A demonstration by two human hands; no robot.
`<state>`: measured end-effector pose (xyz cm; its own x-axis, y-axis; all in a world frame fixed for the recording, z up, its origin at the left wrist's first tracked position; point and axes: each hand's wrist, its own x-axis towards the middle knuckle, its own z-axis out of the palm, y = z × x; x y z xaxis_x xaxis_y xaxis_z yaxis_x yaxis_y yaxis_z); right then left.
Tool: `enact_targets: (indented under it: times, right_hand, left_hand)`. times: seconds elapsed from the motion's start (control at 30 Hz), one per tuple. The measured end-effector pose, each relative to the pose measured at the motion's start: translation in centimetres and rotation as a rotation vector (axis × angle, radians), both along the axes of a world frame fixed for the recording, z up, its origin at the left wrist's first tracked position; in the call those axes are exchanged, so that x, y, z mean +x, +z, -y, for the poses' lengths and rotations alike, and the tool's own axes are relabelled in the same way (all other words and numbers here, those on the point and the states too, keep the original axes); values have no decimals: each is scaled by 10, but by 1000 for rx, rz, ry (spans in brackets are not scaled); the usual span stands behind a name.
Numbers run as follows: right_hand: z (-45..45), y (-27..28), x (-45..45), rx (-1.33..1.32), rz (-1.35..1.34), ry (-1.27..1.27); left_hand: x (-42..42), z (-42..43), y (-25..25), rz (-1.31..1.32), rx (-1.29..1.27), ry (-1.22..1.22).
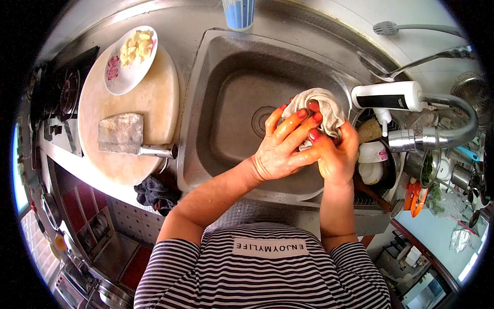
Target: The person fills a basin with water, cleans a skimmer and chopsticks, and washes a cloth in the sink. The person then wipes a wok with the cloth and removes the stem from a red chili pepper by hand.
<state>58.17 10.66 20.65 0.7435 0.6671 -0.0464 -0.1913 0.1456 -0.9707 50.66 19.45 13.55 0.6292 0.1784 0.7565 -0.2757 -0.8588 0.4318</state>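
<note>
Over the right part of the steel sink [206,56], a bunched pale cloth [321,98] is held between both hands. My left hand [285,141] has its fingers bent against the near left side of the cloth. My right hand [337,154] grips the cloth from the right, its fingers partly hidden behind my left hand. Both hands look wet. On the round cutting board [95,103] left of the sink lies a cleaver [121,134]. A white plate [121,82] with pale yellow chunks rests on the board's far edge.
A curved metal faucet [463,110] and a white bottle [388,96] stand right of the sink, beside a rack with bowls [373,153]. A dark cloth [154,193] lies below the board. A blue-and-white cup [239,14] stands behind the sink.
</note>
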Motion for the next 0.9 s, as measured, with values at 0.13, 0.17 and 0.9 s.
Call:
enact_targets:
  times: [0.13,0.17,0.9]
  right_hand:
    - [-1,1,-2,0,-13,-16]
    - [0,1,-1,-6,2,-5]
    - [18,-217,-2,-1239,742,496]
  left_hand:
    - [0,1,0,10,-10,2]
    - [0,1,0,15,-13,9]
    - [-13,-61,-122,-1367,-1512,310]
